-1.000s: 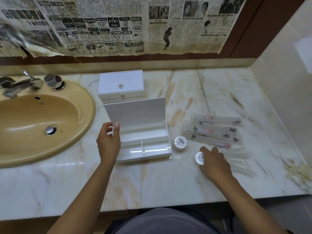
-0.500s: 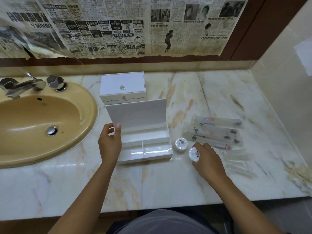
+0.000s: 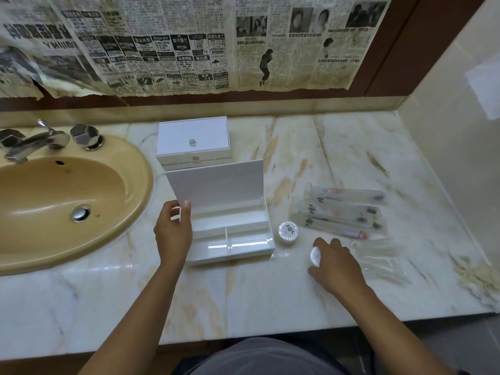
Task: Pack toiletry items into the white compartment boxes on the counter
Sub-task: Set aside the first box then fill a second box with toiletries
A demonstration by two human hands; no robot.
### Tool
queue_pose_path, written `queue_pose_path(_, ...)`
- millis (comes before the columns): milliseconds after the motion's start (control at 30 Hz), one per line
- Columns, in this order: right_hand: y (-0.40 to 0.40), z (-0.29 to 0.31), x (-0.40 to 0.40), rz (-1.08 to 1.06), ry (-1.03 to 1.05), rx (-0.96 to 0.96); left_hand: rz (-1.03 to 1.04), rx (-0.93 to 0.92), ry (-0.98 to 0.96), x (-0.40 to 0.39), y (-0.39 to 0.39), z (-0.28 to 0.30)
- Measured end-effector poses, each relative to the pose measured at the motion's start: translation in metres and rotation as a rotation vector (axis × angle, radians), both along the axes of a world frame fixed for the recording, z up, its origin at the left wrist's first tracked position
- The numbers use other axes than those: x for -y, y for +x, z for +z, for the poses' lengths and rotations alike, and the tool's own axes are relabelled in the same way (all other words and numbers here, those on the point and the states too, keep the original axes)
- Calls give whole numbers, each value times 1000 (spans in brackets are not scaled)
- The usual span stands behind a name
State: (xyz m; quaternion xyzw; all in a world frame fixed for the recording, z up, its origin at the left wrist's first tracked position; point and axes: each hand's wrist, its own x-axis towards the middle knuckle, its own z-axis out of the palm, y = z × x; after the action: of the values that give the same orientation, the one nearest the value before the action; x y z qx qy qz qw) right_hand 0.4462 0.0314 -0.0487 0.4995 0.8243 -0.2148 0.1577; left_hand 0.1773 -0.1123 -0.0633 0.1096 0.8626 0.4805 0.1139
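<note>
On the marble counter (image 3: pixel 338 147), seen from the head camera, I have the open compartment box (image 3: pixel 230 234) just right of the tan sink (image 3: pixel 67 196), its lid (image 3: pixel 216 182) standing upright. My left hand (image 3: pixel 173 234) grips the lid's near left edge, thumb in front and fingers curled behind; I judge that keeps the lid from dropping shut and steadies the box while the other hand loads it. My right hand (image 3: pixel 338 263) is clamped around a small round white soap (image 3: pixel 315 256), fingers curled over it, well apart from the box. A second round soap (image 3: pixel 288 231) sits just beside the box's right wall, untouched. Farther right lie the clear-wrapped toothbrush kits (image 3: pixel 343 212) in a loose fan, and near them some thin clear packets (image 3: pixel 378 258) whose contents I cannot make out. A closed white box (image 3: pixel 193 140) with a small knob stands right behind the open one.

All three compartments look empty, so packing has barely begun. The route from my right hand to the front compartments runs leftward over bare marble, with only the second soap close to that path. The box's right wall is the edge to clear, so I would lift the soap over it, not slide it. The counter's front edge (image 3: pixel 297 330) is near my right wrist, leaving little room toward me. A crumpled pale rag (image 3: pixel 479 277) lies at the far right, out of the way.
</note>
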Motion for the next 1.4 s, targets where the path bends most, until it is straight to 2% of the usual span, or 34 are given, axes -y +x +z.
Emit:
queue_pose_path(367,-18,-4,11,22,-44,-176,2,9,7,0,0,1)
queue_pose_path(600,-6,17,-10,43,-122,-6,-2,6,20,0,0,0)
queue_pose_path(867,29,20,-43,-123,87,101,-4,-2,-4,0,0,0)
queue_pose_path(967,42,10,-42,-262,101,76,-6,-3,-9,0,1,1)
queue_pose_path(1100,52,-3,-31,-345,86,9,-3,-6,-11,0,1,1)
queue_pose_path(1400,44,-15,-11,-241,202,10,-9,-4,-14,0,0,-1)
